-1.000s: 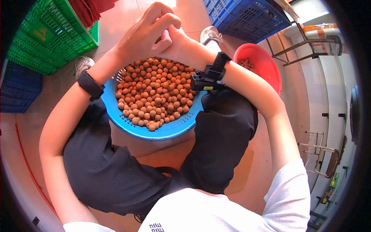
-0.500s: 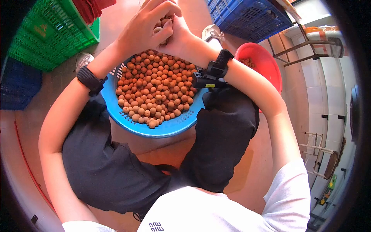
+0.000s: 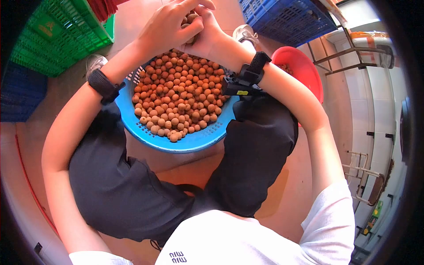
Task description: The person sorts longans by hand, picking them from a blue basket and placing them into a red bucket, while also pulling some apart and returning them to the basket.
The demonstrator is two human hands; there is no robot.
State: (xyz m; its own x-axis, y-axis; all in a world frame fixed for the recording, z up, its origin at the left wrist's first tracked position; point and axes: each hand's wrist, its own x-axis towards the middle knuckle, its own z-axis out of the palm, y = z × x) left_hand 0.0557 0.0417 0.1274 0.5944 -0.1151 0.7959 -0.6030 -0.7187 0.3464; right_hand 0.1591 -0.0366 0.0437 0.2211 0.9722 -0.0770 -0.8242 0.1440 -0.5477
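Note:
A blue plastic basket (image 3: 176,147) full of round brown fruits (image 3: 176,97) stands on the floor between my knees. Above its far rim my left hand (image 3: 170,26) and my right hand (image 3: 212,37) meet, cupped around several of the same brown fruits (image 3: 191,20). The left hand's fingers curl over the top of them, while the right hand supports them from the right side. Parts of the held fruits are hidden by the fingers. Both wrists wear black straps.
A red basin (image 3: 302,70) with some brown fruits stands right of the basket. Green (image 3: 66,33) and dark blue crates (image 3: 22,95) are at the left, a blue crate (image 3: 287,20) at the top right. A metal frame (image 3: 340,55) stands beside it.
My hands have shifted slightly with the fruits between them, the left hand's fingers reaching a little further right. The view of the basket has moved up slightly.

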